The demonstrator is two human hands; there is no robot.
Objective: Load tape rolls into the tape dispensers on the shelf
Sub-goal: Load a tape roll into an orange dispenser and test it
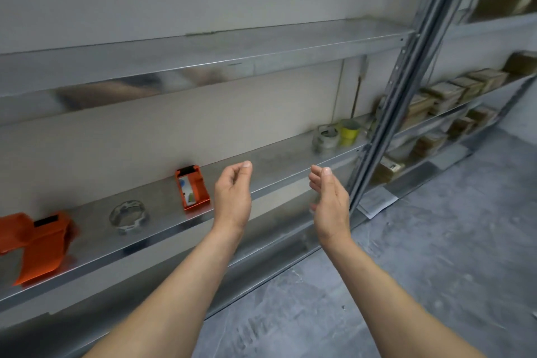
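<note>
On the metal shelf lie two orange tape dispensers: a large one at the far left and a smaller one near the middle. A clear tape roll lies flat between them. Farther right stand more clear rolls in a stack and a yellow roll. My left hand hovers in front of the shelf edge, just right of the smaller dispenser, fingers loosely curled, holding nothing. My right hand is raised beside it, fingers relaxed and empty.
A bare upper shelf runs above. A slanted metal upright divides this bay from the right one, where several brown packs lie on the shelves. Grey concrete floor lies at the right.
</note>
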